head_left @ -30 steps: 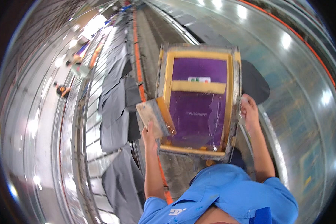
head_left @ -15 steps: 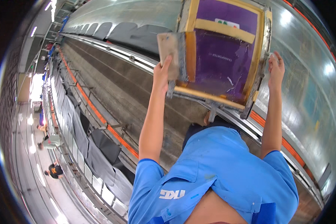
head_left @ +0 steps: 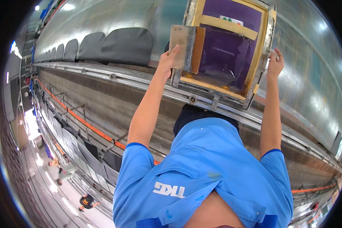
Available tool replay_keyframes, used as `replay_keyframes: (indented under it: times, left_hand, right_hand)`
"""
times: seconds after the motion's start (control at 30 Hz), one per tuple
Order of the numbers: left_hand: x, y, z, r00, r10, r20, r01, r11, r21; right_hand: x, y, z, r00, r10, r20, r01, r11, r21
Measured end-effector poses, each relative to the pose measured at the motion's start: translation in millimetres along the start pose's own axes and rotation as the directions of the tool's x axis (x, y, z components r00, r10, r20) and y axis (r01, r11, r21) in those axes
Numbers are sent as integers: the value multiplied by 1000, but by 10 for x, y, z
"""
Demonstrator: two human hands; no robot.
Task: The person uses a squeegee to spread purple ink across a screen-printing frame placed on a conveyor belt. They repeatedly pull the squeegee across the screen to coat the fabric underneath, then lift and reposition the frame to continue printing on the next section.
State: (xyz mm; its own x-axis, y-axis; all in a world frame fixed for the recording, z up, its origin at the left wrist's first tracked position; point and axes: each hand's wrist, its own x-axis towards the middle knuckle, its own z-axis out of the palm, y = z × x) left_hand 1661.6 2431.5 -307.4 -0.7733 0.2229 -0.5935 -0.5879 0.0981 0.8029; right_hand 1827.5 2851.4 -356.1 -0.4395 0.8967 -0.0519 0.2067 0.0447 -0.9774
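- The long print counter (head_left: 102,98) is the largest thing in view, a grey run with a metal rail along its near edge and an orange strip lower down, stretching away to the person's left.
- A row of dark grey garment panels (head_left: 127,45) lies along the far side of the counter, off to the left of the work.
- The screen-printing frame (head_left: 231,49), a wooden rectangle with purple mesh and yellowish tape round the inside, stands propped up on the counter straight ahead of the person, at arm's reach. Its long axis runs up and away from the person, tilted a little to the right; its near edge sits on the metal rail.
- The person's blue shirt fills the lower part of the view, with both arms stretched forward to the frame.
- The squeegee (head_left: 187,49), a flat wooden-handled blade, stands upright against the frame's left side, its long axis roughly parallel to that side.
- The left hand (head_left: 167,60) is closed round the lower part of the squeegee, fingers wrapped on its edge.
- The right hand (head_left: 274,62) grips the frame's right edge, fingers curled over it; something small and pale shows at the fingertips, too small to name.
- Both hands reach about equally far; the frame lies between them.
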Motion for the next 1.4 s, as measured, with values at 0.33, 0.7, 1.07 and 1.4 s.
replay_keyframes:
  times: [0.33,0.7,1.07,1.4]
  left_hand:
    - [-227,158,94,1000,-18,-8,18,996,85]
    - [-769,-117,429,568,384,728,-799,48,599]
    - [-487,-220,885,396,431,811,-786,-297,542]
    - [426,681,1642,582,390,714,-756,-65,652]
  right_hand:
    - [-323,-376,-95,997,69,-36,-74,985,-156]
    - [-188,-167,-3,996,67,-62,-88,888,-452]
    - [-94,-21,-217,991,-104,86,135,777,-615]
    - [-333,-1084,489,690,-43,722,650,476,-592]
